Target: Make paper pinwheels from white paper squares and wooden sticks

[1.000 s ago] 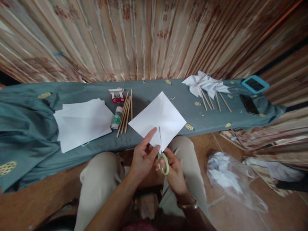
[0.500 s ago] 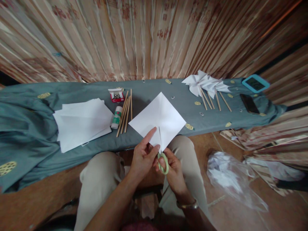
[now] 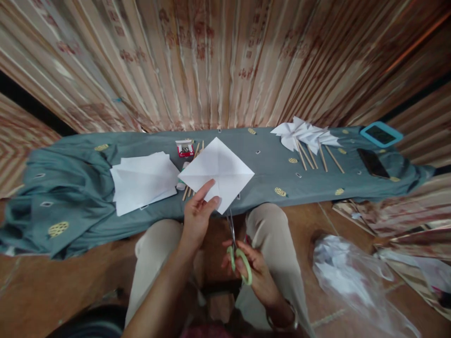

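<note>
My left hand (image 3: 198, 213) pinches a white square of paper (image 3: 225, 169) near its lower corner, fingers on top and creases crossing its middle. The sheet is held like a diamond above the cloth, partly covering the wooden sticks (image 3: 186, 193) and a glue stick (image 3: 182, 180). In my right hand (image 3: 259, 270) is a pair of scissors (image 3: 231, 230) with pale green handles. Its blades point up, just below the paper's lower corner and apart from it.
Loose white sheets (image 3: 146, 183) lie at left, beside a small red box (image 3: 185, 149) of metal pieces. Paper pinwheels (image 3: 303, 134) on sticks, a phone (image 3: 373, 163) and a blue-framed device (image 3: 381, 134) lie at right. A plastic bag (image 3: 343, 272) of paper sits on the floor.
The scissors have come out of the paper and moved down with my right hand. My left hand has shifted the paper left, over the sticks and glue stick. The view has also shifted.
</note>
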{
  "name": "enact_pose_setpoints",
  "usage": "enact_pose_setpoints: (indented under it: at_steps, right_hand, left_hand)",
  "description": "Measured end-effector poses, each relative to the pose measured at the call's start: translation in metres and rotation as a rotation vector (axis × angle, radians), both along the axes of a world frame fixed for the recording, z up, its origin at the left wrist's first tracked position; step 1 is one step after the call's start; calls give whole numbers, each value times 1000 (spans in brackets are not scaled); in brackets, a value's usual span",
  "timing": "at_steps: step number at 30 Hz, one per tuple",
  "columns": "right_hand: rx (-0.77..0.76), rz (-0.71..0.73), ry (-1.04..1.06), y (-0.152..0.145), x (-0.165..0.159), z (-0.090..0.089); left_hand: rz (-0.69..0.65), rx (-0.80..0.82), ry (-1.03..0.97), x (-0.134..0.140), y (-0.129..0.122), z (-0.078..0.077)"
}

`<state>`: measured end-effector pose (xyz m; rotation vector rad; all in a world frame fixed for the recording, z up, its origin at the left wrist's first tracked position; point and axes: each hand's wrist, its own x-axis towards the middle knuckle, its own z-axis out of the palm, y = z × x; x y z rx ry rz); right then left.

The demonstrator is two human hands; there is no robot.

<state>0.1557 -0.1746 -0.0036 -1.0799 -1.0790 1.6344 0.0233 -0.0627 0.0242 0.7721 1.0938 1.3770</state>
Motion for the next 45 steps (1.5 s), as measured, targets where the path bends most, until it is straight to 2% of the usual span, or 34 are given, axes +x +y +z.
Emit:
enact_pose_setpoints:
  at_steps: [3,6,10,12,18,21,25,28,30,33,35,37,39,42,45]
  right_hand:
    - [51,-24,-64,-12,13,12]
    - [189,-224,-162,-11,30,31]
    - [249,-586,-299,14,47,51]
    - [262,-634,-341,31,50,56]
    - [244,-470,-173,73,40,63]
    - [202,-434,-59,89,32,65]
    - [200,-541,60,103,25,67]
    - [241,-623,119,107,19,64]
    - [250,-624,134,109,13,61]
    - [250,-592,133,114,5,58]
    - [248,-577,126,122,1,58]
    - [252,-572,96,132,1,60]
    - [267,-543,39,142,2,62]
    - [302,-417,-44,150,6,60]
    - [338,-262,-143,147,9,48]
  left_hand:
    - [41,37,93,-9,2,3]
    - [69,93,250,-19,-3,9]
    - [35,121,381,-30,-20,21]
    - [0,117,420,-33,-28,26]
    - [-117,123,502,-36,-33,36]
    - [-122,136,461,-39,-28,43]
    - [8,108,134,-37,-26,51]
    - [146,105,-106,-25,-31,47]
    - [142,69,-204,-12,-36,40]
    - [-4,-7,-304,9,-35,32]
    - [1,-24,-334,20,-23,31]
    - [149,15,-306,26,-2,33]
    - [234,43,-252,26,24,36]
    - [332,159,-162,18,58,34]
    - [419,236,-19,4,73,24]
